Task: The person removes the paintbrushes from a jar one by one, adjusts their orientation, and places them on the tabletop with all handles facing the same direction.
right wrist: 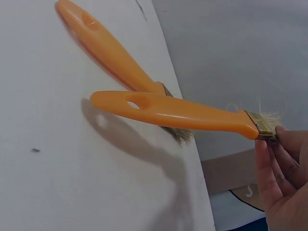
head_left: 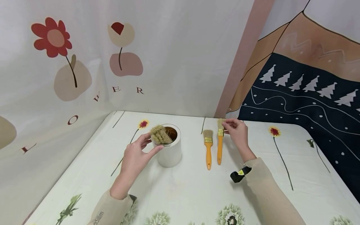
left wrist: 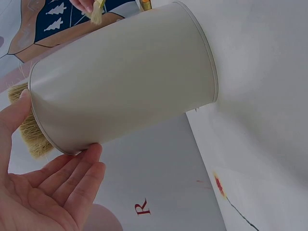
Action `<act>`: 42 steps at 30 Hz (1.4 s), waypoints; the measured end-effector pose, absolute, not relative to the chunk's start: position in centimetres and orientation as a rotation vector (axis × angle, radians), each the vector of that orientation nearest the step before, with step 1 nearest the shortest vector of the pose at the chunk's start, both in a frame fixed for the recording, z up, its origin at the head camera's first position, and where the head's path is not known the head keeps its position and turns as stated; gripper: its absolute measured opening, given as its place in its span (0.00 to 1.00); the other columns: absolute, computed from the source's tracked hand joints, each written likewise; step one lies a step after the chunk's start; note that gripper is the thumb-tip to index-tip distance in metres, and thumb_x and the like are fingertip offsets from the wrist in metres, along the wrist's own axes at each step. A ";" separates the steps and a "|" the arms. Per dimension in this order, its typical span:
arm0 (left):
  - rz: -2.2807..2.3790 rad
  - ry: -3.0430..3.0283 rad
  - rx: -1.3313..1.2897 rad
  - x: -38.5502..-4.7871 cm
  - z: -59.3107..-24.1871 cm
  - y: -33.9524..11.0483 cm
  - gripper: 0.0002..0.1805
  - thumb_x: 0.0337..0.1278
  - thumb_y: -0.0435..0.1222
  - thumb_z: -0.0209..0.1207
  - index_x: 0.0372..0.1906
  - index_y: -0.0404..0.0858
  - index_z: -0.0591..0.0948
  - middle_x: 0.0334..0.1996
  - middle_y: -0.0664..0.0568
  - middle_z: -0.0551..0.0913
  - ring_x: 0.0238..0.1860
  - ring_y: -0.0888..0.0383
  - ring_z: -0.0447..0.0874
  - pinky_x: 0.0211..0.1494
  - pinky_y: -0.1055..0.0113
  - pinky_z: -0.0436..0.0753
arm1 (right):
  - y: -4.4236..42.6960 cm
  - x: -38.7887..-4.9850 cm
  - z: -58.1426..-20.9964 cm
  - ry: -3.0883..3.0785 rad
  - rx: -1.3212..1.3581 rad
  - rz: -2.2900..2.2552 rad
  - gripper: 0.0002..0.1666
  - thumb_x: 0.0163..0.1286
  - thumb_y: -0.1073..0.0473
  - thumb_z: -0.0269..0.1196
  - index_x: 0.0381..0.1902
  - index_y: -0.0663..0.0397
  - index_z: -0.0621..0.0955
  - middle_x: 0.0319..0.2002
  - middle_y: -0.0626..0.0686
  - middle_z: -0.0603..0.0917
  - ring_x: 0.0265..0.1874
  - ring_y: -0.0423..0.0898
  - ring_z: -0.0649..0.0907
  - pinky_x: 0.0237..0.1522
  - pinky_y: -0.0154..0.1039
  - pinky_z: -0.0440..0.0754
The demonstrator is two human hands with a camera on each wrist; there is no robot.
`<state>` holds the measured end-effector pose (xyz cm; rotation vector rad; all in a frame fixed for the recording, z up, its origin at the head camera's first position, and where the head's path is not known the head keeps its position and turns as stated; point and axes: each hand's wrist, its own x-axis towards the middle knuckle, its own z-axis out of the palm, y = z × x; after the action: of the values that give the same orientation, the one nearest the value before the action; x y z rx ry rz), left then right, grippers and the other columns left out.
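A white cylindrical container [head_left: 170, 156] stands upright on the table, with tan bristles [head_left: 161, 135] poking above its rim; whatever lies below them is hidden. My left hand [head_left: 136, 156] holds it near the top, thumb at the rim and fingers against the far side, as the left wrist view [left wrist: 62, 183] also shows. My right hand [head_left: 239, 132] pinches an orange-handled paintbrush [head_left: 220, 147] by its bristle end. In the right wrist view that brush's handle [right wrist: 168, 111] hangs over the table and casts a shadow. Left of it lies a second orange-handled paintbrush [head_left: 208, 151], its bristles pointing away from me.
The table is covered by a white flower-print cloth [head_left: 191, 193]. A pale printed curtain [head_left: 180, 62] rises behind its far edge. To the right hangs a dark fabric with white trees [head_left: 298, 82]. A black wrist strap [head_left: 240, 174] sits at the right sleeve.
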<state>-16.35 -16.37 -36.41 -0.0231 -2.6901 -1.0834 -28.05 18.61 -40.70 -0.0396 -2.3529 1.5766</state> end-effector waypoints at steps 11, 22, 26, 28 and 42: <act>-1.099 -2.695 -0.023 -16.3 -36.3 -16.3 0.39 0.52 0.54 0.71 0.66 0.37 0.75 0.58 0.40 0.83 0.57 0.41 0.85 0.69 0.44 0.75 | 18.9 -28.3 -41.8 -2.413 -0.133 1.612 0.14 0.71 0.61 0.64 0.50 0.66 0.83 0.45 0.68 0.86 0.27 0.27 0.82 0.32 0.22 0.85; -1.091 -2.676 -0.034 -16.4 -36.5 -16.3 0.38 0.51 0.52 0.72 0.64 0.37 0.76 0.57 0.41 0.84 0.57 0.44 0.85 0.61 0.48 0.83 | 19.0 -28.3 -42.7 -2.487 -0.227 1.676 0.14 0.71 0.65 0.63 0.50 0.69 0.82 0.43 0.64 0.86 0.25 0.28 0.81 0.30 0.24 0.86; -1.100 -2.680 -0.030 -16.3 -36.5 -16.3 0.38 0.52 0.52 0.71 0.65 0.37 0.76 0.58 0.40 0.84 0.57 0.43 0.85 0.61 0.48 0.82 | 19.0 -28.4 -43.0 -2.522 -0.267 1.682 0.14 0.71 0.64 0.62 0.50 0.68 0.82 0.41 0.61 0.86 0.25 0.29 0.81 0.29 0.24 0.85; -1.099 -2.684 -0.028 -16.3 -36.4 -16.3 0.38 0.52 0.53 0.71 0.65 0.37 0.76 0.58 0.40 0.84 0.57 0.43 0.85 0.61 0.48 0.82 | 19.1 -28.5 -43.2 -2.534 -0.286 1.686 0.14 0.71 0.64 0.62 0.50 0.68 0.82 0.40 0.60 0.86 0.25 0.30 0.81 0.30 0.24 0.85; -1.108 -2.692 -0.019 -16.4 -36.3 -16.3 0.39 0.52 0.53 0.71 0.66 0.38 0.75 0.59 0.40 0.83 0.57 0.42 0.85 0.72 0.43 0.70 | 19.4 -28.6 -43.9 -2.596 -0.391 1.706 0.16 0.72 0.63 0.62 0.53 0.66 0.81 0.43 0.60 0.87 0.25 0.29 0.80 0.29 0.22 0.84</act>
<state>-16.35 -16.28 -36.29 -0.0187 -2.6919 -1.1078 -28.61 19.38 -43.87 -0.3912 -2.5956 1.7064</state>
